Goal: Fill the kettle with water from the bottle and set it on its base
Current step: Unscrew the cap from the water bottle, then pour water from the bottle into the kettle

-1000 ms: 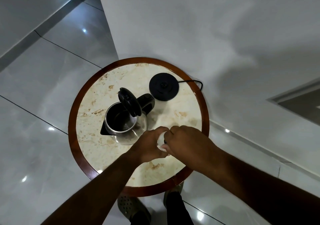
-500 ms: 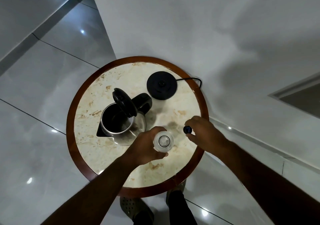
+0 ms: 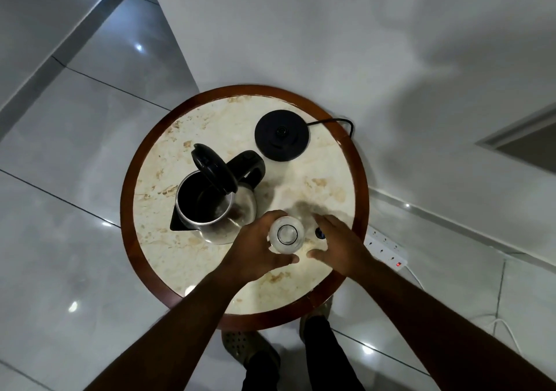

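Water waited in the clear plastic bottle [image 3: 286, 235], uncapped and upright on the round marble desk [image 3: 210, 120] beside the open steel kettle [image 3: 210, 207]. The left hand [image 3: 255, 250] gripped its soft side; the right hand [image 3: 338, 244] hovered open. Squeezing probably spills.

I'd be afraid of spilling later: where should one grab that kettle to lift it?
Probably by the black handle of the kettle, coming from the base side. It arches clear of the steel body, opposite the spout, and the raised lid leaves it free.
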A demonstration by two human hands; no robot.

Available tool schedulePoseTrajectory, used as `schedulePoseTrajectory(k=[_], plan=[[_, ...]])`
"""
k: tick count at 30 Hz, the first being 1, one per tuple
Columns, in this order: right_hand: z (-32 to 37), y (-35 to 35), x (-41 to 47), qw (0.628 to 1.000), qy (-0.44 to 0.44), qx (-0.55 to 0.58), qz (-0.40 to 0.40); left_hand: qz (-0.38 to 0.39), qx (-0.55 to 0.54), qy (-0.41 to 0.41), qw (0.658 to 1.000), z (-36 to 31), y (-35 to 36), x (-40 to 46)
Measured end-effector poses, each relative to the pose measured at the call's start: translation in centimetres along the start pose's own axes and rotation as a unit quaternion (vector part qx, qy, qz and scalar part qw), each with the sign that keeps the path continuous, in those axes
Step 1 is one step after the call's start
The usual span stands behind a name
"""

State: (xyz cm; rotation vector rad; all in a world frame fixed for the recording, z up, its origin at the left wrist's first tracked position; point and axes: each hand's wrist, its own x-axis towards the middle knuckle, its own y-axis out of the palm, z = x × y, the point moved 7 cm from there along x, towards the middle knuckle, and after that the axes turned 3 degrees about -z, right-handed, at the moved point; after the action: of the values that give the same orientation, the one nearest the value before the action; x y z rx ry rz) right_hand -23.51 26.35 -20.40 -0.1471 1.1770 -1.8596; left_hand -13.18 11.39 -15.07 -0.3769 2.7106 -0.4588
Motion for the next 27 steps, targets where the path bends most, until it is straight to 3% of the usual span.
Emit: schedulePoseTrajectory(k=[3, 7, 9, 11, 13, 15, 21, 27], plan=[[3.1, 1.1, -1.6, 0.991, 0.005, 0.137, -0.003, 0.014, -0.047, -0.067, 0.997, 1.4, 0.2, -1.3], [5.0, 1.1, -1.0, 0.965, 0.040, 0.243, -0.085, 0.046, -0.019, -0.189, 0.981, 4.8, -1.5, -4.5], [5.5, 1.3, -0.6, 0.954, 0.050, 0.274, -0.107, 0.008, -0.008, -0.241, 0.970, 6.3, -4.1, -6.2], [6.2, 1.7, -0.3, 0.949, 0.053, 0.289, -0.113, -0.078, -0.026, -0.264, 0.961, 7.1, -7.6, -7.5], [6.8, 1.9, -0.2, 0.950, 0.048, 0.292, -0.103, -0.162, -0.047, -0.261, 0.950, 7.9, -10.8, -7.8], [7.8, 1.8, 0.0, 0.957, 0.034, 0.276, -0.087, -0.187, -0.036, -0.237, 0.953, 7.1, -13.0, -7.0], [11.3, 0.2, 0.0, 0.985, -0.009, 0.169, -0.018, -0.147, 0.034, -0.095, 0.984, 3.2, -14.7, -3.0], [13.0, -1.1, 0.4, 0.983, 0.033, 0.122, 0.136, -0.156, 0.011, -0.072, 0.985, 3.1, -14.9, -2.7]])
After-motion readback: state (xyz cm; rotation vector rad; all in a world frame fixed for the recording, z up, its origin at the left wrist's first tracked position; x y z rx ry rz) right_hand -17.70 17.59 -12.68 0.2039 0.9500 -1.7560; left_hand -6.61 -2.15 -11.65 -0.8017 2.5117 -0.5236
